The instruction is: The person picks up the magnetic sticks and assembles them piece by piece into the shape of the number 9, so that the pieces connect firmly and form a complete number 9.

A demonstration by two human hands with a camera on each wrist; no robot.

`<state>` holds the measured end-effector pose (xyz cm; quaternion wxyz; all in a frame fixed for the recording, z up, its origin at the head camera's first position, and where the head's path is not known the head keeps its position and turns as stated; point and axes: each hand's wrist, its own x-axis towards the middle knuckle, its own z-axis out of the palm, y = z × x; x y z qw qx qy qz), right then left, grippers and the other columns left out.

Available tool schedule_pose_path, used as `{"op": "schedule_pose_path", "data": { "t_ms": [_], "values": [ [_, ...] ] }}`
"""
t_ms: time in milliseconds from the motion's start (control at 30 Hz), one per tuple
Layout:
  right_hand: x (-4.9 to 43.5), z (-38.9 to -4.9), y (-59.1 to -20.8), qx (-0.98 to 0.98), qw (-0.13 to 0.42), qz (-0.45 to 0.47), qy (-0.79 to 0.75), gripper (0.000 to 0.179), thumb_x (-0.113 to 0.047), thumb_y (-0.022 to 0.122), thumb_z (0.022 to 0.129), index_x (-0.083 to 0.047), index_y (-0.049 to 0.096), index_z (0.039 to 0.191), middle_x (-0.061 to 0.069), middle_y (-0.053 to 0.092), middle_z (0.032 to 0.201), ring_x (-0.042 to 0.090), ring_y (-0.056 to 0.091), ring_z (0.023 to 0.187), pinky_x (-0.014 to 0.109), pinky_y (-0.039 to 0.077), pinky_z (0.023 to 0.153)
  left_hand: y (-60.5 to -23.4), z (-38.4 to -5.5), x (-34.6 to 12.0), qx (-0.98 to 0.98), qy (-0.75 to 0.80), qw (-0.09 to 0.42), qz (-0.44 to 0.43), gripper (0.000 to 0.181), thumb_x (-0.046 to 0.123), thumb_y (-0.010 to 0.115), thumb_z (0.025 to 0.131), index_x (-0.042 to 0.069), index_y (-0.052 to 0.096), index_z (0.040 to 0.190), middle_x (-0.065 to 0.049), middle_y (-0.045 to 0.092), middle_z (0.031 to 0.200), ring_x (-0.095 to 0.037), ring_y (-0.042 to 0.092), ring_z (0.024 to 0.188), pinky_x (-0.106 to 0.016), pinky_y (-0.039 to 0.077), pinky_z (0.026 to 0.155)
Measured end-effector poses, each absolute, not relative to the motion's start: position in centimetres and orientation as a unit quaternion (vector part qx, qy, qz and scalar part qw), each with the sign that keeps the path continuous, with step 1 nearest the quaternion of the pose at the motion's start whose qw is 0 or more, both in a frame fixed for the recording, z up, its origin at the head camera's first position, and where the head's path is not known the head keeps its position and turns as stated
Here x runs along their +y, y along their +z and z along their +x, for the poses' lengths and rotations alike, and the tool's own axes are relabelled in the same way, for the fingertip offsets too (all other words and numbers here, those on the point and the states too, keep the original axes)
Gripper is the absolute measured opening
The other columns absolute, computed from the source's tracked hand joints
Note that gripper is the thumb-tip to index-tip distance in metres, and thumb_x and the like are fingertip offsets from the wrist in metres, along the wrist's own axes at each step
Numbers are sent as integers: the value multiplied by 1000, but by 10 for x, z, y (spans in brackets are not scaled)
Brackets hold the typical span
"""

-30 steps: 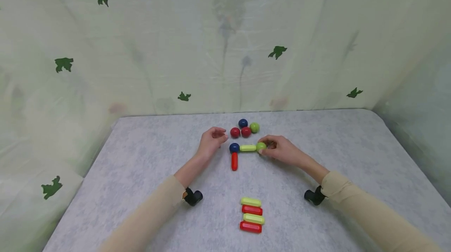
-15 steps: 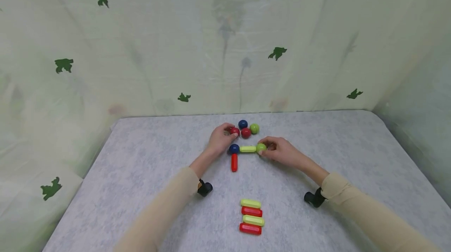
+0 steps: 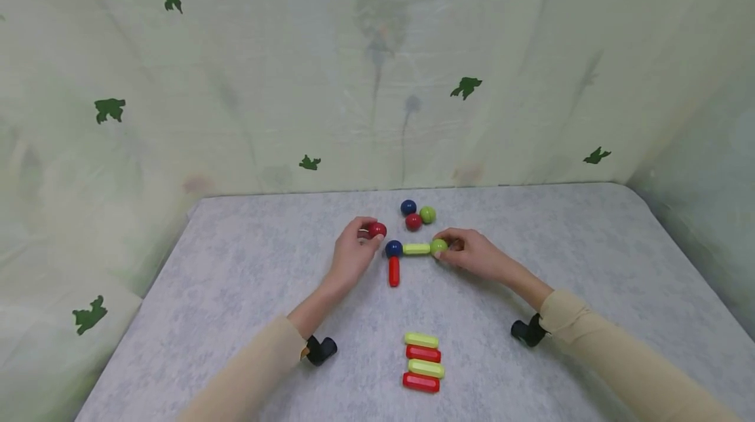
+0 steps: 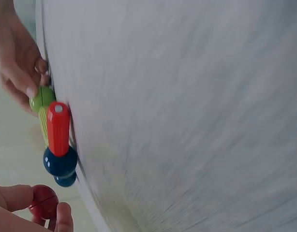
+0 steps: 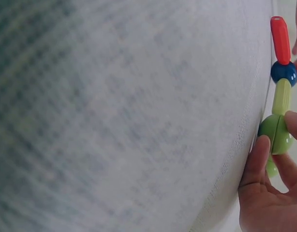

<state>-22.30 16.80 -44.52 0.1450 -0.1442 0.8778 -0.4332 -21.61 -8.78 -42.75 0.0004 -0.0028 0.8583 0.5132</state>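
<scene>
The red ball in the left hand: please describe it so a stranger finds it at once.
Find the grey table, then the left hand over it. That hand pinches the red ball; the other red ball lies unheld beside a blue ball.

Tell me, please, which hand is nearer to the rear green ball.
Right: the right hand pinches the front green ball, just in front of the rear green ball and slightly right; the left hand holds a red ball farther off to the left.
</scene>
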Motion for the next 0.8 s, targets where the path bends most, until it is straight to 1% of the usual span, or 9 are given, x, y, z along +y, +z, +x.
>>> {"op": "schedule_pose_path", "data": {
  "t_ms": [200,300,433,533,667,733,800],
  "values": [
    [167,-223,-444,877,143,-144,-436,35,-20,67,92,-9,63,125,6,61,105,22,55,80,33,48,67,-426,-181,-95,856,516,19,32,35,13,65,94,11,56,129,-2,60,116,-20,58,102,-33,53,80],
    [167,-222,-444,878,143,-144,-434,35,-21,67,92,-9,63,125,6,61,105,21,55,80,33,48,67,-428,-164,-99,855,515,36,50,33,12,67,93,11,58,124,-1,61,112,-20,58,98,-34,53,78],
    [167,-221,-444,881,144,-142,-428,35,-21,67,92,-9,63,125,6,61,105,21,55,81,32,49,67,-435,-146,-103,864,496,63,64,29,14,72,89,15,61,116,2,61,103,-19,57,92,-34,51,75],
    [166,-221,-442,885,148,-140,-420,36,-21,68,93,-10,63,126,7,61,107,21,56,83,32,50,68,-440,-137,-105,869,483,85,75,29,14,73,87,15,61,113,2,61,98,-19,55,87,-32,50,71],
    [165,-222,-439,893,154,-137,-400,42,-22,70,92,-9,60,131,8,62,114,21,57,87,31,51,70,-443,-130,-105,868,479,105,79,31,14,74,86,14,61,114,0,61,98,-20,54,86,-30,50,69],
    [166,-221,-437,899,149,-135,-389,47,-24,70,92,-8,58,134,10,61,119,20,59,88,31,52,70,-443,-129,-104,866,482,109,76,33,13,75,86,13,60,115,0,60,100,-20,54,88,-30,50,69],
    [164,-220,-433,907,131,-134,-378,50,-25,70,92,-6,56,136,12,59,123,19,59,88,31,52,69,-444,-129,-104,865,484,109,73,33,13,75,86,13,60,115,-1,60,100,-20,54,87,-29,51,69]
  ]
}}
